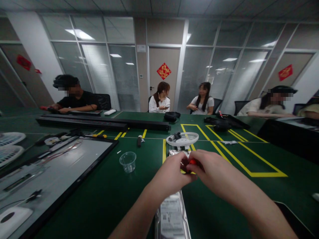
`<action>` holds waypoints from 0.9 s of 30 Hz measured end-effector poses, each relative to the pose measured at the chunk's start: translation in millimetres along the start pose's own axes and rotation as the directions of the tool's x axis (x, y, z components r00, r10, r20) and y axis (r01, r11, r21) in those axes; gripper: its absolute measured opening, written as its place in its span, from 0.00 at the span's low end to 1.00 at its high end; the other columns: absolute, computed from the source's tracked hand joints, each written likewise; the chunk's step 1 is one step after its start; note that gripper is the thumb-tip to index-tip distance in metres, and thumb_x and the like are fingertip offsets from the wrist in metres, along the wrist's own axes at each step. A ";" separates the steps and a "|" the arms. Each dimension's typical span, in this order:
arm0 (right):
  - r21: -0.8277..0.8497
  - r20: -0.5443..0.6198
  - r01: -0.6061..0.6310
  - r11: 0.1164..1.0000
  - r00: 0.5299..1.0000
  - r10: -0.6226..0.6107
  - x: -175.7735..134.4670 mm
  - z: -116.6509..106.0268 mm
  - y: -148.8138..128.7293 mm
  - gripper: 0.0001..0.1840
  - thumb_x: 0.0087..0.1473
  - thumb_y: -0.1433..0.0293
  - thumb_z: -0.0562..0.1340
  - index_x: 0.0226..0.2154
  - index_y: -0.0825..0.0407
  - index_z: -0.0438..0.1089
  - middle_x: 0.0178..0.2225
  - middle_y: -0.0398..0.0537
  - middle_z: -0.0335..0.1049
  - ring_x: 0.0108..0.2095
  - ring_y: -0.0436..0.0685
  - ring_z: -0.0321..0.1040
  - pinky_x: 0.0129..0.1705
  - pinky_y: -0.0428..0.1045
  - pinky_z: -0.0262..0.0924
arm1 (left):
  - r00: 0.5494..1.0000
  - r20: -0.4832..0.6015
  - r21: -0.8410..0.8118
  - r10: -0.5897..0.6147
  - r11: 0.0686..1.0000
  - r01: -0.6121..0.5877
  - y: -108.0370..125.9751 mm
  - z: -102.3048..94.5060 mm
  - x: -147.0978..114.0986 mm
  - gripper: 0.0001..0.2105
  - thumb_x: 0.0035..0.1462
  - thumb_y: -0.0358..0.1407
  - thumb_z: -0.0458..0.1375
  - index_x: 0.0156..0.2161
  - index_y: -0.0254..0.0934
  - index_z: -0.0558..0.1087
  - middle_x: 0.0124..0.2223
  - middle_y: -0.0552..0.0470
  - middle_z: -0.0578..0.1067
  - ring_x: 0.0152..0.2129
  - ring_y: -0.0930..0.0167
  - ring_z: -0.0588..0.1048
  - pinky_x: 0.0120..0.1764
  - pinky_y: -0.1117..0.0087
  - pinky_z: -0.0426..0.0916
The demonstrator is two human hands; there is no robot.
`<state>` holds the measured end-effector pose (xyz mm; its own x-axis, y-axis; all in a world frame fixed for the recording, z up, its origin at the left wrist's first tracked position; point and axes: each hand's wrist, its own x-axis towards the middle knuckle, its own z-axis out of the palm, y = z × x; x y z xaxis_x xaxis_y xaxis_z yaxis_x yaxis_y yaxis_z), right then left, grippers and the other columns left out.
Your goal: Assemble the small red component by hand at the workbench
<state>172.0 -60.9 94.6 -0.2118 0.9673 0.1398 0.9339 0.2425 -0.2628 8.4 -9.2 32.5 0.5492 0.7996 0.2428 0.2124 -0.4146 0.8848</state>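
Note:
My left hand (170, 174) and my right hand (214, 167) meet above the table, fingers curled in and nearly touching. A small red object (193, 162) shows between the fingers of my right hand; its kind is hidden by them. My left fingers are closed too, and what they hold is hard to make out. Under my wrists lies a hard drive (171, 215) with its white label facing up. Just beyond my hands a silvery metal piece (178, 152) is partly covered by them.
A white basket (182, 138) holds small dark items. On the left are a clear plastic cup (128, 162), a dark-handled tool (139, 141) and a large display panel (72, 162). Long black bars (107, 122) lie farther back. Several people sit around the green table (104, 196).

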 end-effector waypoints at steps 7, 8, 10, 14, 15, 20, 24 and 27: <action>0.012 0.025 0.021 1.000 0.999 -0.021 -5.3 -3.7 -1.4 0.13 0.63 0.79 0.64 0.47 0.49 0.77 0.49 0.51 0.77 0.44 0.62 0.75 0.45 0.54 0.62 | 1.000 0.001 0.003 -0.016 1.000 0.016 0.3 -2.1 -1.5 0.12 0.55 0.31 0.66 0.46 0.37 0.78 0.45 0.46 0.84 0.40 0.62 0.81 0.42 0.65 0.73; 0.032 0.036 0.051 0.998 0.998 -0.052 -5.3 -3.3 -0.6 0.15 0.63 0.81 0.62 0.47 0.49 0.77 0.49 0.51 0.77 0.45 0.61 0.75 0.46 0.54 0.62 | 1.000 -0.008 -0.001 -0.010 1.000 0.010 0.4 -2.4 -1.5 0.12 0.56 0.32 0.67 0.46 0.38 0.78 0.46 0.46 0.84 0.41 0.62 0.81 0.42 0.65 0.74; 0.031 0.021 0.066 0.997 0.998 -0.066 -3.7 -1.9 1.0 0.16 0.65 0.82 0.60 0.46 0.49 0.78 0.47 0.51 0.77 0.45 0.61 0.75 0.47 0.54 0.62 | 1.000 -0.009 -0.005 -0.020 1.000 0.020 1.3 -2.5 -1.4 0.14 0.54 0.30 0.66 0.47 0.38 0.77 0.46 0.46 0.84 0.42 0.62 0.82 0.43 0.65 0.74; -0.007 -0.006 -0.004 1.000 1.000 0.004 0.5 0.0 0.8 0.07 0.68 0.74 0.63 0.40 0.50 0.77 0.41 0.51 0.79 0.41 0.62 0.75 0.42 0.54 0.60 | 1.000 -0.007 0.029 -0.011 1.000 0.011 3.5 -1.5 -0.8 0.13 0.52 0.30 0.69 0.44 0.37 0.77 0.45 0.45 0.84 0.41 0.61 0.81 0.42 0.66 0.73; -0.017 -0.003 -0.028 0.999 1.000 0.028 0.6 -0.2 0.1 0.06 0.69 0.72 0.63 0.39 0.50 0.77 0.39 0.51 0.79 0.40 0.62 0.74 0.41 0.55 0.60 | 1.000 0.000 0.026 -0.013 1.000 0.013 3.6 -1.2 -0.8 0.12 0.52 0.30 0.69 0.43 0.37 0.77 0.44 0.45 0.84 0.40 0.62 0.81 0.40 0.66 0.73; 0.009 0.028 -0.013 1.000 1.000 0.013 -3.5 -2.1 -0.3 0.09 0.64 0.76 0.66 0.46 0.49 0.77 0.47 0.51 0.77 0.43 0.63 0.74 0.45 0.56 0.62 | 1.000 -0.002 -0.004 -0.023 1.000 0.023 -0.1 -1.1 -1.2 0.12 0.55 0.31 0.67 0.45 0.37 0.77 0.44 0.45 0.84 0.39 0.63 0.81 0.40 0.66 0.72; 0.063 0.022 0.068 0.996 0.997 -0.070 -2.4 0.0 3.6 0.15 0.63 0.83 0.60 0.44 0.49 0.77 0.47 0.51 0.76 0.45 0.61 0.74 0.48 0.55 0.62 | 1.000 -0.015 -0.011 -0.016 1.000 0.016 -2.1 -0.7 -1.1 0.14 0.55 0.30 0.66 0.47 0.38 0.77 0.47 0.46 0.84 0.41 0.62 0.82 0.41 0.65 0.73; 0.033 -0.002 0.023 0.999 1.000 -0.023 0.2 1.3 3.1 0.09 0.67 0.77 0.62 0.41 0.50 0.77 0.43 0.51 0.78 0.43 0.62 0.75 0.44 0.55 0.61 | 1.000 -0.012 0.007 -0.001 1.000 0.001 -1.6 0.0 -0.3 0.12 0.53 0.30 0.67 0.44 0.37 0.77 0.44 0.47 0.83 0.40 0.63 0.81 0.40 0.66 0.72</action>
<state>174.4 -59.9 92.5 -0.2325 0.9613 0.1475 0.9187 0.2669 -0.2911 7.9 -8.7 31.0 0.5389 0.8054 0.2469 0.2189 -0.4170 0.8822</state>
